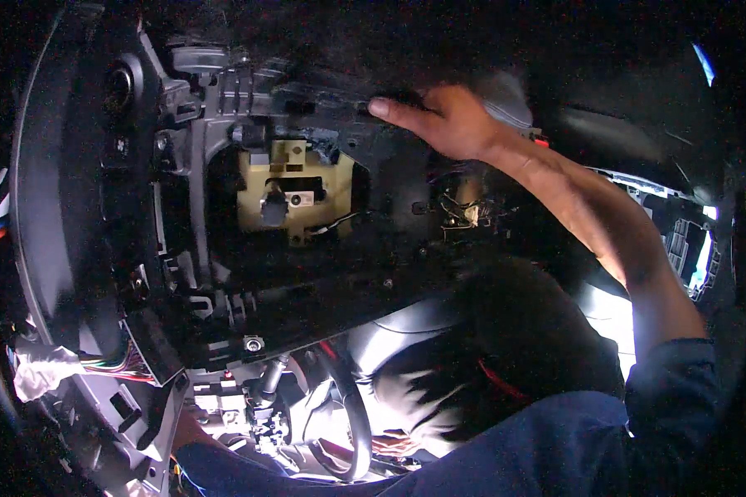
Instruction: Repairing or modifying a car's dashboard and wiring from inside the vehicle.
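Right hand (452, 124) at the upper edge of a dark dashboard frame (402, 186); thumb stretched out to the left, fingers lost in shadow, so cannot tell how far closed the grip is or whether it has hold of the edge; frame lies below and to the left of that hand, long axis running roughly left to right; pale bracket (331, 186) shows through its opening; right hand looks the nearer; left forearm (188, 433) passes behind a grey panel (164, 418), left hand hidden, its grip unreadable.
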{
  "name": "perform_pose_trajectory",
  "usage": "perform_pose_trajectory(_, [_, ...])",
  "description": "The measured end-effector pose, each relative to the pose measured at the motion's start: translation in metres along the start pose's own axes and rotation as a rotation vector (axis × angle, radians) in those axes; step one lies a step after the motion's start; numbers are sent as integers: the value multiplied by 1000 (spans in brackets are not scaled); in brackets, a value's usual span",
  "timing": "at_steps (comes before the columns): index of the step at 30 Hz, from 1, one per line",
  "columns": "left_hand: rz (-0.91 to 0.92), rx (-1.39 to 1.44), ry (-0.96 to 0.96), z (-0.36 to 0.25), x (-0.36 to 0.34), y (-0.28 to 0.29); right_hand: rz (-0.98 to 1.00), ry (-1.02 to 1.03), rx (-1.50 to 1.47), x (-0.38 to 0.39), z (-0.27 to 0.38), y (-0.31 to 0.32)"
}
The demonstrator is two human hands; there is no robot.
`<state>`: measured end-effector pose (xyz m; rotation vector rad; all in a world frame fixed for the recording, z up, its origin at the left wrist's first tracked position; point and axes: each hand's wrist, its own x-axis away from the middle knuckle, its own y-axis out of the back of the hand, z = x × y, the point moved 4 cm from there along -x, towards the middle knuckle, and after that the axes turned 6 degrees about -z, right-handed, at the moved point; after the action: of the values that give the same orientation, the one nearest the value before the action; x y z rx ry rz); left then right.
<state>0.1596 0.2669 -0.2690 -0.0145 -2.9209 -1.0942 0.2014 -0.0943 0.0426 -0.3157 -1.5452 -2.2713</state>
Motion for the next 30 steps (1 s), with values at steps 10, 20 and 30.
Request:
perform_pose_trajectory(10, [-256,181,74,-12,4,37,-57,119,-103,-9,-21,-24])
perform_pose_trajectory(20, [-299,289,205,-23,54,55,-327,393,-46,-10,-22,-24])
perform_pose_trajectory(30, [-282,320,453,-89,180,77,-290,462,-102,-13,-24,-15])
